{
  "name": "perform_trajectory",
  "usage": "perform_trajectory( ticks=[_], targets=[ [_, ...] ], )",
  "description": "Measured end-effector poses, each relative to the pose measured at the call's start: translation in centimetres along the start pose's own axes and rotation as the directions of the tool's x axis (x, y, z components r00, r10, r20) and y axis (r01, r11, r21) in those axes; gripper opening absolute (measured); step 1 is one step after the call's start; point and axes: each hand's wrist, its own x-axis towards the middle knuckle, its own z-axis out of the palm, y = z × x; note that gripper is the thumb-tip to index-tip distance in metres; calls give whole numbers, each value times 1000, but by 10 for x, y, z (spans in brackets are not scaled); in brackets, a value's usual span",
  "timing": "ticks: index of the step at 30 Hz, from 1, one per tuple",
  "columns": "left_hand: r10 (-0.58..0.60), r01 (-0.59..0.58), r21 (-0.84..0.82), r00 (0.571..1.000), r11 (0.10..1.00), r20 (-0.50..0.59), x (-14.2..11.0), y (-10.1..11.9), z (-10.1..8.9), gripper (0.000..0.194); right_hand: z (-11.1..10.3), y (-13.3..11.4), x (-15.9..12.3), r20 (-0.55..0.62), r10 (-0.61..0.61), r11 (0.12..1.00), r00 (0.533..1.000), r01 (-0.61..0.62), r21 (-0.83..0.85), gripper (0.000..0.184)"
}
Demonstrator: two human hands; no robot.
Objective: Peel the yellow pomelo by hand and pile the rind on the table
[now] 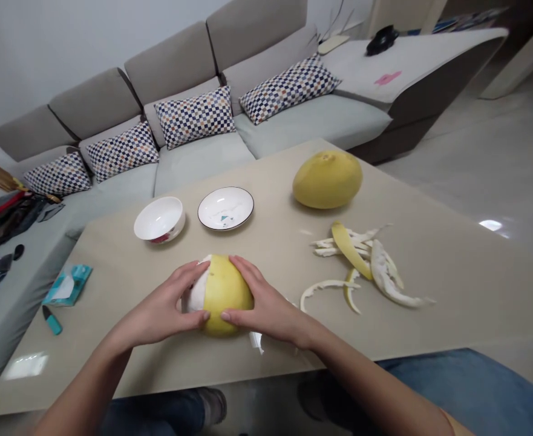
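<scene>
Between my two hands is a partly peeled pomelo [225, 293], its left side showing white pith and the rest yellow rind. My left hand [170, 306] wraps the peeled side, with the thumb near the edge of the rind. On the yellow side, my right hand [266, 306] grips with its thumb across the front. Strips of pomelo peel [352, 251] lie loosely piled to the right of my right hand. A whole pomelo [327, 180] rests farther back on the table.
A white bowl [161, 219] and a dark-rimmed plate [226, 209] stand beyond my hands. At the table's left are a tissue pack [69, 284] and a teal-and-black small object [52, 321]. A grey sofa [198, 163] with checkered cushions borders the table [125, 357].
</scene>
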Motion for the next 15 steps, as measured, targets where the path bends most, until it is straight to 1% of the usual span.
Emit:
perform_trajectory(
  ticks=[5,7,9,12,13,15],
  targets=[
    [60,-60,-14,998,998,-11,7,-6,-4,75,-2,-2,1,-15,-7,1000,1000,7,8,105],
    [84,-83,12,996,996,-40,9,-5,-1,76,0,-4,0,-11,5,1000,1000,-4,9,103],
    [104,-99,54,990,994,-93,9,-2,5,79,5,-6,-2,-13,33,999,999,-33,-2,108],
    [73,-50,127,981,991,-181,10,4,18,83,19,-9,-2,-76,37,998,996,-40,-40,119],
    [52,-20,149,977,989,-209,11,5,22,83,24,-9,-1,-114,22,998,993,-28,-51,118],
    [24,24,190,968,982,-248,12,7,29,82,32,-10,2,-190,-13,998,982,0,-66,111]
  ],
)
